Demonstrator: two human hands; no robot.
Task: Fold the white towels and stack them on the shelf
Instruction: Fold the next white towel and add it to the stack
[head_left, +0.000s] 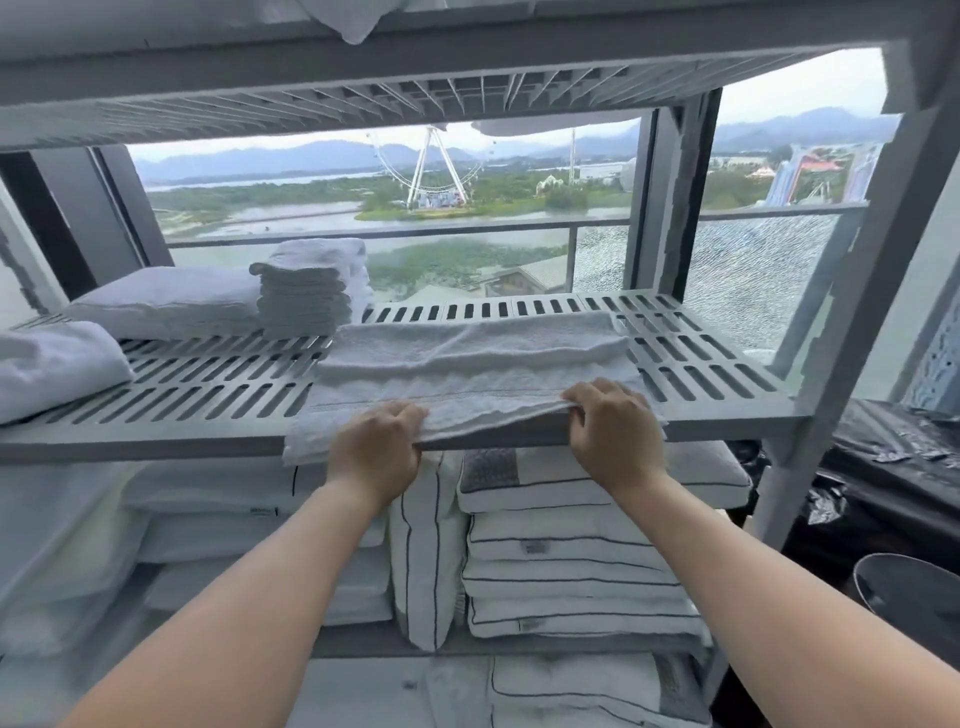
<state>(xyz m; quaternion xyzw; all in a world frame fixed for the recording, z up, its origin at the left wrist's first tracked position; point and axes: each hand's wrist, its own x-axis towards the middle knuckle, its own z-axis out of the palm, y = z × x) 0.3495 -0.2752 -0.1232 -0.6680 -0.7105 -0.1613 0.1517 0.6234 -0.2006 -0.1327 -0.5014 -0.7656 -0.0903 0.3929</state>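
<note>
While the white towel lies partly folded across the middle of the slatted grey shelf, both hands hold its near edge, which hangs just over the shelf's front lip. The left hand has its grip closed on the near-left part of the towel, with the fingers curled over the top of the cloth. The right hand grips the near-right part in the same way and raises the top layer a little, so a dark gap shows beneath it.

Far and to the left on the same shelf stands a stack of folded towels, touching a flatter folded white bundle on its left. Another loose white cloth lies at the left edge, apart from them.

On the level below, white pillows with dark piping are piled up. Beyond the shelf, a window shows a Ferris wheel across water. Black plastic bags sit low on the right.
</note>
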